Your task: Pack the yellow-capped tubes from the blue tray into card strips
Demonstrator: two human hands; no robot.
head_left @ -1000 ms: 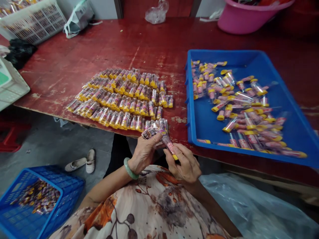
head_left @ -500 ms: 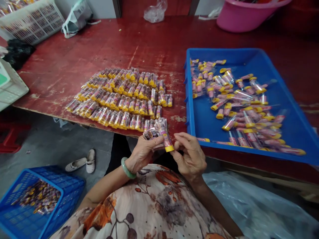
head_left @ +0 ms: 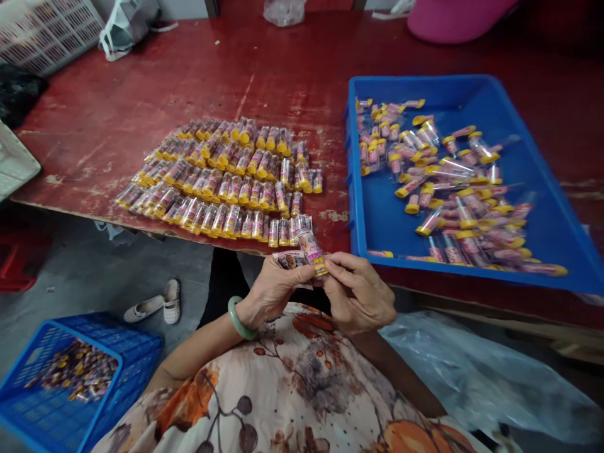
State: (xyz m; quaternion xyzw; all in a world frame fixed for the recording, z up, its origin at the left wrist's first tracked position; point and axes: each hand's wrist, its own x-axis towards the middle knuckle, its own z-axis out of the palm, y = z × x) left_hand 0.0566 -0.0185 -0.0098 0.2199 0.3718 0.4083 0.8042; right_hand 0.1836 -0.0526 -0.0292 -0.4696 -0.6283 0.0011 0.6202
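Head view, left hand: left hand (head_left: 278,280) grasps printed slips (head_left: 289,258) under its thumb, thumb tip up against the tube; bangle (head_left: 241,319) on wrist.
Head view, right hand: right hand (head_left: 361,290) pinches the lower end of the tube with thumb and fingers.
Tube: tube (head_left: 309,246) held tilted between both hands, just off the near edge of the surface (head_left: 292,69); can't tell whether its print sits inside or around it.
Rows: rows of tubes (head_left: 226,189) with yellow caps, left of centre on the surface.
Tray: blue tray (head_left: 384,217) at right, loose tubes (head_left: 465,204) lying every which way inside.
Floor: blue crate (head_left: 134,358) at near left, a pile of tubes in it.
Handling tip: thin clear plastic likely dents, so a light pinch near the cap seems best; spare slips should sit clear of the tube mouth, print lined up straight.
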